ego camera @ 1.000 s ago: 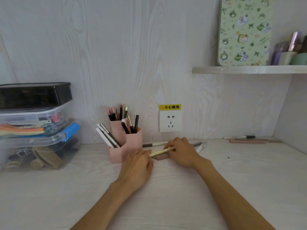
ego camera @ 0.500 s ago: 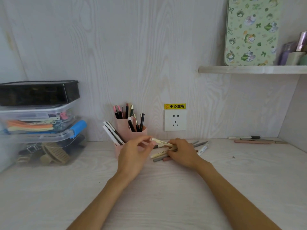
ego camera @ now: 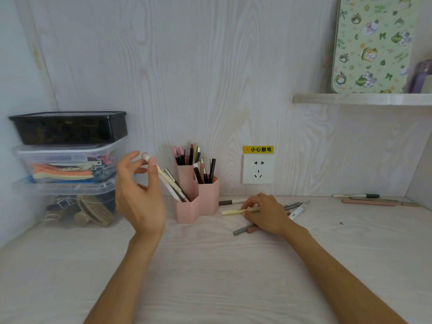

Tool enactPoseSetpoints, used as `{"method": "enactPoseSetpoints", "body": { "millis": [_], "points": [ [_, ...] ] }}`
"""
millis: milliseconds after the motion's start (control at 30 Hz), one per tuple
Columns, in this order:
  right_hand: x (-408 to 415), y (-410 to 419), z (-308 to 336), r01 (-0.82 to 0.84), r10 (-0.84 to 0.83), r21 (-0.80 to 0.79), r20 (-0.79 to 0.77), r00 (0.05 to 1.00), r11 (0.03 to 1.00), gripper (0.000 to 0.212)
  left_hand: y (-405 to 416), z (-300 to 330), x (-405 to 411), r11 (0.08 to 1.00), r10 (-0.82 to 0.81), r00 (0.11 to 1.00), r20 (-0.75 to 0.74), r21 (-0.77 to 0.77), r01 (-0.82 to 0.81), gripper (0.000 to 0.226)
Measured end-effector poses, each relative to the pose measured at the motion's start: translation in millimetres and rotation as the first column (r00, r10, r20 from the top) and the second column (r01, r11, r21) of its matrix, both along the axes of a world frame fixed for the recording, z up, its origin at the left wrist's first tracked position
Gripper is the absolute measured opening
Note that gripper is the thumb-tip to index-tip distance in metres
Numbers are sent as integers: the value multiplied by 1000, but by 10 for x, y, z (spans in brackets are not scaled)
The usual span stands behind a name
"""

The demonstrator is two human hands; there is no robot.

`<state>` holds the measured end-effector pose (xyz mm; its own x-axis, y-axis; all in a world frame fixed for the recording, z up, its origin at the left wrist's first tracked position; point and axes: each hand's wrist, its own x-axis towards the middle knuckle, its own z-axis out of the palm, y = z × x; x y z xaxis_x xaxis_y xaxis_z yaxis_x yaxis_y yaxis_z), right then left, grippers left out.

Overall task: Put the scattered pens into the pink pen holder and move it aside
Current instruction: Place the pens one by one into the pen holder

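The pink pen holder point(ego camera: 198, 204) stands against the back wall, several pens upright or leaning in its compartments. My left hand point(ego camera: 139, 195) is raised to its left, thumb and fingertips pinching the top end of a cream pen point(ego camera: 163, 177) that slants down into the holder's low front compartment. My right hand point(ego camera: 265, 212) lies on the desk right of the holder, fingers closed on a pale yellow pen point(ego camera: 230, 212). Under and around it lie grey pens point(ego camera: 243, 229) and a white one point(ego camera: 297, 210). More pens point(ego camera: 364, 198) lie far right.
Stacked plastic storage boxes point(ego camera: 67, 164) fill the left corner, a black box on top. A wall socket point(ego camera: 257, 169) with a yellow label sits behind the loose pens. A shelf point(ego camera: 360, 99) at upper right carries a patterned green case and small items.
My left hand lifted a cream pen off the desk and swung it left and up, its tip now in the holder. My right hand stayed on the loose pens.
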<state>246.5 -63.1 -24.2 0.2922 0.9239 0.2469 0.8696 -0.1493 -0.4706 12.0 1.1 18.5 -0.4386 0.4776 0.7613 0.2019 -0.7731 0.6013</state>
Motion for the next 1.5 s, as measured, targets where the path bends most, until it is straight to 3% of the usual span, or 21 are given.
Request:
{"method": "enactPoseSetpoints", "body": {
  "millis": [133,233,433,500,567,667,767,867,1033,1167,1333,1400,1500],
  "points": [
    [-12,-35,-2,-41,31,136,76,997,990,13,60,-124,86,991,54,966,-255,-104,-83,23],
    [-46,-54,35,-87,67,265,84,994,960,13,147,-248,131,966,3,904,-427,-233,-113,26],
    [-142,-56,122,-12,25,403,-26,999,915,16,248,-337,115,944,23,739,-673,-229,-238,58],
    [-152,-44,140,37,10,408,-113,994,912,17,210,-376,116,939,16,737,-676,-242,-243,69],
    [-155,-17,151,76,36,380,-280,959,922,18,166,-410,109,940,39,805,-592,-251,-230,75],
    [-188,-16,242,98,71,246,-598,798,964,24,97,-441,109,922,-11,940,-340,-367,-122,68],
    [-263,-65,411,16,160,219,-755,636,975,32,79,-480,125,806,-219,939,-265,-592,21,69],
    [-291,-117,487,-34,243,305,-681,691,952,26,99,-515,145,751,-343,897,-277,-655,85,59],
    [-339,-37,661,102,228,456,-612,758,884,12,128,-549,139,763,-347,903,-255,-637,113,56],
    [-398,157,860,99,254,511,-576,777,854,5,104,-553,136,776,-338,905,-258,-621,113,55],
    [-482,441,1129,113,165,545,-434,886,831,40,98,-539,133,782,-330,905,-269,-615,102,58],
    [-532,539,1157,111,56,560,-272,961,821,48,101,-535,132,788,-321,906,-277,-609,93,58],
    [-644,657,1041,25,-18,521,-19,1000,853,48,104,-532,135,791,-321,906,-277,-605,95,59]
  ]
}}
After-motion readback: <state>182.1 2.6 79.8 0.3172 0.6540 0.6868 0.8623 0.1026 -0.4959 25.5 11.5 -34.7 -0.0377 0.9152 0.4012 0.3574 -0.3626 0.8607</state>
